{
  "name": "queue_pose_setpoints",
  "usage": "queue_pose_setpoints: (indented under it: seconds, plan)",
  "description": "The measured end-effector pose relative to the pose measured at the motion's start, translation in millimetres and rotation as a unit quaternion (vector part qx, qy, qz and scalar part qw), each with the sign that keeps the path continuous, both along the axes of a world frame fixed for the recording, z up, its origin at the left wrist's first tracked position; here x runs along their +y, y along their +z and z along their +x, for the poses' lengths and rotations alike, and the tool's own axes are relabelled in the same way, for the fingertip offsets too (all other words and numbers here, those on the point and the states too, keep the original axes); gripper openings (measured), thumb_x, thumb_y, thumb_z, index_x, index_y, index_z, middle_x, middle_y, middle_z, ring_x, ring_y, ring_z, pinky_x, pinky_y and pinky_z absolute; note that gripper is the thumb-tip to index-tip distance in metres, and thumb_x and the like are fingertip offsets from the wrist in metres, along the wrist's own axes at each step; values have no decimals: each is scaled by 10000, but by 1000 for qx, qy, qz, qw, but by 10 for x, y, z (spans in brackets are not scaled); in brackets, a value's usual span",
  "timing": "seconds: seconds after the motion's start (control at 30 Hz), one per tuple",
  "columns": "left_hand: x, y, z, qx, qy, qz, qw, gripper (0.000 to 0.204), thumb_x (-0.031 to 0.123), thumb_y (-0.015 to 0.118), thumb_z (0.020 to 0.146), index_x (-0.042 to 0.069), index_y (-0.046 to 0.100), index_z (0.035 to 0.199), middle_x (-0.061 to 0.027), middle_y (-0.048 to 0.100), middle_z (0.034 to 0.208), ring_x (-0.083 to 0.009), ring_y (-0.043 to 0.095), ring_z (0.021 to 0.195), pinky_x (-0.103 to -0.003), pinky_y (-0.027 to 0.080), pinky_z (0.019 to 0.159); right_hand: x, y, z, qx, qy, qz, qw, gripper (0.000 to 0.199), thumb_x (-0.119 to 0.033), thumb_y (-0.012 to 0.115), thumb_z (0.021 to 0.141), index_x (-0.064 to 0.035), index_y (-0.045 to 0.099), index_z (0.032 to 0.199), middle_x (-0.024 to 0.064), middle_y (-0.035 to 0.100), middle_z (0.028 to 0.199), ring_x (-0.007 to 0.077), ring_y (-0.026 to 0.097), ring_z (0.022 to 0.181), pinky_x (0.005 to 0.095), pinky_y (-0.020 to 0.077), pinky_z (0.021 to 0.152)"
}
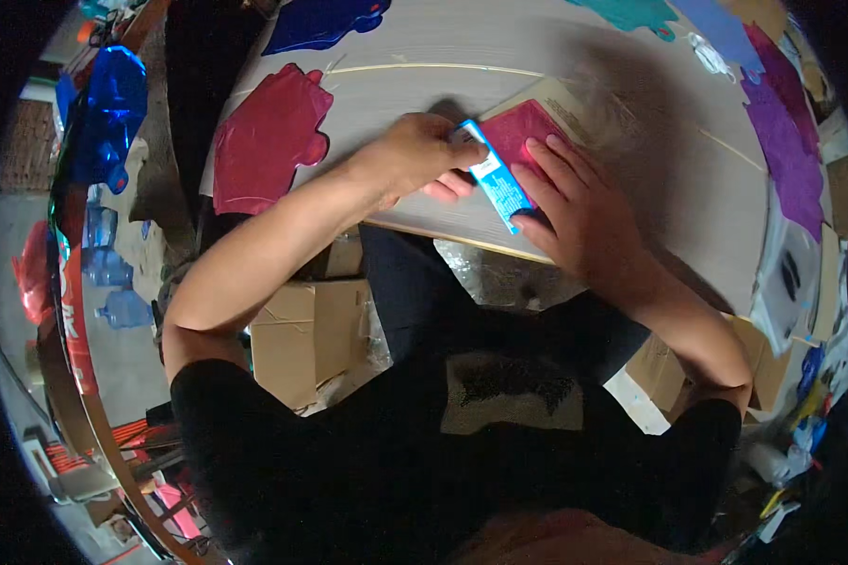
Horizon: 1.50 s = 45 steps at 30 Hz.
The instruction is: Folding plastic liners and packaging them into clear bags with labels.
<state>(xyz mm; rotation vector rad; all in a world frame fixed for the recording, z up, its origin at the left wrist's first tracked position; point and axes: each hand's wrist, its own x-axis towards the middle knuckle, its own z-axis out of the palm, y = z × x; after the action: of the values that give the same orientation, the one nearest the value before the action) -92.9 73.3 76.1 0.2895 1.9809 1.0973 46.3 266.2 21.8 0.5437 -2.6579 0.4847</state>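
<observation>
A narrow blue printed card or flat packet with a white patch is pinched in my left hand, between the thumb and bent fingers. It slants over the near left edge of a flat dark-red piece. The red piece lies on a beige printed sheet, whose far edge shows past it. My right hand rests with its fingers stretched out over the right side of the red piece. Its thumb lies beside the lower end of the blue card; whether it presses on the card I cannot tell.
Flat glossy shapes lie around the pale tabletop: dark red, dark blue, teal and purple. A white crumpled item sits far right. Cardboard boxes stand below the table, and big blue bottles at left.
</observation>
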Motion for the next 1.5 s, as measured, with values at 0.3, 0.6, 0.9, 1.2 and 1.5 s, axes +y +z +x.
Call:
queue_pose_setpoints:
  seconds: [0.3, 0.6, 0.9, 1.2, 1.5]
  plan:
    - [3, -185, 34, 523, -114, -66, 842, 370, 292, 800, 783, 19, 640, 976, -135, 664, 915, -239, 648, 744, -331, 529, 665, -5, 16, -8, -8, -21, 31, 999, 490, -267, 696, 811, -100, 588, 1258, 185, 492, 1352, 361, 452, 1287, 467, 347, 1105]
    - [-150, -439, 210, 655, -226, 130, 709, 268, 184, 761, 744, 41, 719, 967, -51, 652, 981, -227, 586, 834, -340, 519, 723, -21, 2, 103, 54, -11, 19, 998, 435, -202, 661, 778, -54, 624, 1185, 166, 566, 1255, 355, 532, 1198, 494, 428, 1017]
    - [-7, -314, -13, 450, -156, 164, 864, 172, 113, 688, 833, 83, 719, 1000, -102, 667, 1013, -265, 638, 940, -348, 544, 786, -94, 71, 243, 33, -22, 146, 989, 446, -98, 581, 758, 29, 593, 1185, 175, 614, 1153, 310, 632, 1024, 406, 534, 847]
    - [590, -475, -601, 601, -445, 94, 657, 449, 370, 472, 994, 135, 522, 1373, -95, 372, 1530, -300, 255, 1455, -506, 192, 1189, -8, 5, 227, 20, -12, 171, 985, 398, -136, 560, 827, 42, 584, 1182, 175, 604, 1140, 290, 636, 1033, 372, 555, 852]
    - [542, -473, -477, 580, -417, 89, 695, 515, 387, 454, 1001, 104, 457, 1431, -126, 358, 1533, -295, 262, 1454, -484, 163, 1198, 193, 3, 127, 73, 48, 181, 980, 379, -156, 564, 831, 35, 601, 1156, 168, 622, 1121, 277, 645, 1010, 376, 564, 851]
